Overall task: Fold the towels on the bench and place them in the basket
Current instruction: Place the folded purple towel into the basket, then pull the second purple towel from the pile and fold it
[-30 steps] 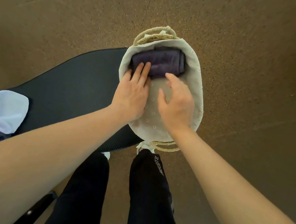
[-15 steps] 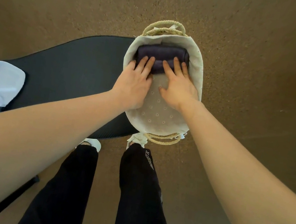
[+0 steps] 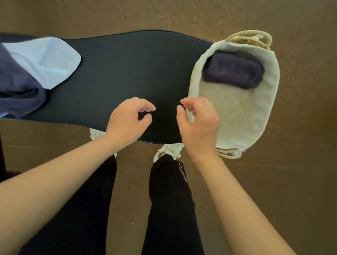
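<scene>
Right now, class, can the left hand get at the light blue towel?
Probably yes: the left hand holds nothing, and only bare bench lies between it and the light blue towel.

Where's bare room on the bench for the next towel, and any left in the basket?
The bench is bare between the unfolded towels at its left end and the basket at its right; left hand and right hand hover over that stretch's near edge. In the basket, the near half is free; the folded dark towel fills the far end.
</scene>
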The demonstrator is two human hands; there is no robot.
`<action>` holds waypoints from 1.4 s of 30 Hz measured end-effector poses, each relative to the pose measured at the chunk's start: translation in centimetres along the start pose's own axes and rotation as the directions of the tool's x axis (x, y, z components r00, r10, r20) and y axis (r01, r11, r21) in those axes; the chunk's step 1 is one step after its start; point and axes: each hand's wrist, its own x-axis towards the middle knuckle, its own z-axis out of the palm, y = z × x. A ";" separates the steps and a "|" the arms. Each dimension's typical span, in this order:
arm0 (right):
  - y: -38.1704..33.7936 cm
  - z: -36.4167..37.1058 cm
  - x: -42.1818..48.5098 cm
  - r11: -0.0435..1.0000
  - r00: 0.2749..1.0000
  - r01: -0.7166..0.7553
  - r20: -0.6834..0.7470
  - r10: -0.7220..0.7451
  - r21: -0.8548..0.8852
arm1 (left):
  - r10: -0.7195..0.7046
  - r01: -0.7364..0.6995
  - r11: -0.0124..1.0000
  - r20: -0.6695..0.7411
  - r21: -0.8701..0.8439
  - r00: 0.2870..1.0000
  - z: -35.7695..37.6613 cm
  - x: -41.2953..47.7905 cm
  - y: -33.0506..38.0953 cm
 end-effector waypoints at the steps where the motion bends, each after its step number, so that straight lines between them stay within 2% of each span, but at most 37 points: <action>1: -1.4 1.4 -0.5 1.000 0.999 -0.005 0.048 0.004 0.030 | -0.078 0.078 0.996 -0.003 -0.049 0.997 -0.9 -0.6 -1.9; 5: -6.0 7.9 -1.4 0.998 0.951 -0.048 0.307 0.035 0.035 | -0.293 0.280 0.948 -0.067 -0.152 0.954 -5.7 -2.3 -9.0; 8: -9.3 12.5 -0.7 0.999 0.873 -0.048 0.486 0.043 -0.002 | -0.320 0.300 0.943 -0.142 -0.147 0.937 -9.7 -2.5 -14.0; 10: -11.7 15.2 0.0 0.999 0.823 -0.021 0.567 0.035 -0.032 | -0.288 0.279 0.958 -0.232 -0.069 0.929 -12.2 -2.4 -17.3; 13: -14.8 19.5 1.3 0.997 0.776 0.034 0.630 0.022 -0.076 | -0.236 0.303 0.945 -0.389 0.121 0.891 -15.0 -2.2 -21.7; 15: -16.4 22.2 2.3 0.993 0.769 0.069 0.639 0.009 -0.097 | -0.242 0.350 0.915 -0.423 0.199 0.873 -16.4 -2.0 -24.0; 20: -20.6 27.8 3.9 0.999 0.776 0.002 0.630 0.027 -0.045 | -0.243 0.421 0.863 -0.502 0.278 0.830 -18.9 -1.7 -26.9; 23: -23.4 30.7 4.4 0.998 0.781 -0.060 0.622 0.050 -0.004 | -0.284 0.449 0.853 -0.485 0.266 0.827 -20.3 -1.5 -29.0; 25: -24.8 32.2 4.4 0.992 0.774 -0.126 0.624 0.106 -0.012 | -0.268 0.397 0.891 -0.453 0.220 0.851 -21.2 -1.5 -30.5; 27: -25.6 33.1 4.4 0.988 0.802 -0.149 0.579 0.145 -0.040 | -0.240 0.338 0.926 -0.433 0.166 0.869 -21.9 -1.5 -31.7; 30: -26.7 33.3 4.0 0.984 0.818 -0.175 0.559 0.134 0.020 | -0.235 0.260 0.966 -0.394 0.011 0.888 -22.6 -1.4 -32.6; 32: -27.3 33.1 3.3 0.964 0.761 -0.240 0.639 0.114 0.113 | -0.248 0.217 0.968 -0.366 -0.124 0.897 -23.0 -1.4 -33.0; 34: -27.8 32.9 2.5 0.903 0.673 -0.378 0.730 0.118 0.202 | -0.253 0.192 0.958 -0.310 -0.215 0.917 -23.2 -2.0 -32.9; 36: -28.1 32.9 1.7 0.840 0.606 -0.486 0.786 0.124 0.242 | -0.236 0.186 0.961 -0.255 -0.204 0.938 -22.8 -2.8 -32.4; 38: -28.2 32.8 1.3 0.817 0.569 -0.526 0.812 0.133 0.235 | -0.234 0.195 0.966 -0.249 -0.171 0.940 -22.3 -3.4 -32.0; 42: -28.1 32.4 1.3 0.756 0.502 -0.616 0.850 0.162 0.220 | -0.234 0.184 0.958 -0.232 -0.221 0.944 -22.4 -3.4 -32.1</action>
